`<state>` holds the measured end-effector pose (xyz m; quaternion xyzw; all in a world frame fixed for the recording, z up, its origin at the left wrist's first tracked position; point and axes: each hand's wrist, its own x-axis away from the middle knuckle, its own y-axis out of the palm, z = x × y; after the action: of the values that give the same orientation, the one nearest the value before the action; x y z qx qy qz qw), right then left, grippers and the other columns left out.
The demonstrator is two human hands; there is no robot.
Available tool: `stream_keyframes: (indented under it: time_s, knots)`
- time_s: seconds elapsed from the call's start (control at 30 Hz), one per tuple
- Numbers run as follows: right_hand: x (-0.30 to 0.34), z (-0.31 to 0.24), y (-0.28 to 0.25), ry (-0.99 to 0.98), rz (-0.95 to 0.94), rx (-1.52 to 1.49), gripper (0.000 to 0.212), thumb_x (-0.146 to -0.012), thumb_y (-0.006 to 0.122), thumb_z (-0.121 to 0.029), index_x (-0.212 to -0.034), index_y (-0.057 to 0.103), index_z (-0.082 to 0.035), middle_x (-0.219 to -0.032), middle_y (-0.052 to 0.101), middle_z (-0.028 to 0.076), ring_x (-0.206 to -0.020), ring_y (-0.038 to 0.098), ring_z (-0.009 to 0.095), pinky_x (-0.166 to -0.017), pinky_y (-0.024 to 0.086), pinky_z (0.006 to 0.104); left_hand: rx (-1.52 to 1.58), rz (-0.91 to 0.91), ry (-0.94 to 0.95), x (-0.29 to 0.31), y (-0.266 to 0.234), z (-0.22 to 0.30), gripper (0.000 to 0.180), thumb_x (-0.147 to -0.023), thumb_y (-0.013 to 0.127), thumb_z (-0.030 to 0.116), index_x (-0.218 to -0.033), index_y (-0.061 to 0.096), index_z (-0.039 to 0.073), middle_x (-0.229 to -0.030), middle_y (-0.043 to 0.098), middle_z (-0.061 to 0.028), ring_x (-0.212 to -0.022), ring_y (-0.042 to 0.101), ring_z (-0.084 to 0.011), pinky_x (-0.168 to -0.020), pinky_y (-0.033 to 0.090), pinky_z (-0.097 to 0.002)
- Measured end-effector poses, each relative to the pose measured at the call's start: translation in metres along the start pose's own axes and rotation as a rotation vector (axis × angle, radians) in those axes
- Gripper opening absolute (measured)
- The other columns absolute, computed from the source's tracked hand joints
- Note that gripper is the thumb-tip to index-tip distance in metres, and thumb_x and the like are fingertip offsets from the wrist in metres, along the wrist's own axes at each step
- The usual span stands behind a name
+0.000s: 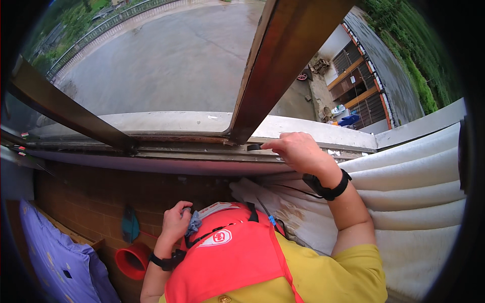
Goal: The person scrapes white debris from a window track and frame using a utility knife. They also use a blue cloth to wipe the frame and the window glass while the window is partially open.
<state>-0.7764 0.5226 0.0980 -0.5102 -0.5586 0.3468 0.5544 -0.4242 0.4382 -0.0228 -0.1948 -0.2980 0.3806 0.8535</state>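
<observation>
My right hand (298, 151) reaches out over the window track (202, 150). Its fingers are closed on a small dark, flat-ended tool (254, 147), whose tip is at the track beside the brown window frame post (252, 101); its exact kind I cannot make out. Lower down, close to my red apron (227, 252), my left hand (175, 220) is closed around a crumpled grey-blue cloth (193, 223). White flakes (333, 152) lie along the track to the right of my right hand. Black bands circle both wrists.
A pale curtain (404, 202) hangs at the right, close to my right arm. On the brown tiled floor stand a red bucket (132, 261) and a teal dustpan-like thing (130, 224). A purple-covered bed (60, 257) is at the left. Glass sash frame (65, 108) crosses the upper left.
</observation>
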Motion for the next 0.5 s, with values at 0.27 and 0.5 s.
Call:
stream_keyframes:
  time_s: [0.27, 0.5]
  knots:
    - [0.023, 0.015, -0.021, 0.137, -0.116, 0.181, 0.032, -0.080, 0.055, -0.009, -0.107, 0.067, -0.021, -0.076, 0.064, 0.010, -0.078, 0.062, 0.028, -0.066, 0.048, 0.0407, -0.023, -0.026, 0.001, -0.004, 0.004, 0.016, 0.021, -0.083, 0.054, 0.015, -0.098, 0.066, 0.006, -0.071, 0.065, -0.0178, -0.065, 0.066, -0.0272, -0.062, 0.050, -0.0347]
    - [-0.019, -0.036, 0.018, -0.128, 0.134, -0.086, 0.040, -0.080, 0.052, -0.007, -0.117, 0.061, -0.019, -0.081, 0.063, 0.013, -0.082, 0.063, 0.031, -0.068, 0.050, 0.0417, -0.010, -0.007, 0.085, -0.008, 0.011, 0.014, 0.021, -0.083, 0.054, 0.015, -0.097, 0.067, 0.006, -0.071, 0.065, -0.0179, -0.065, 0.066, -0.0270, -0.062, 0.050, -0.0341]
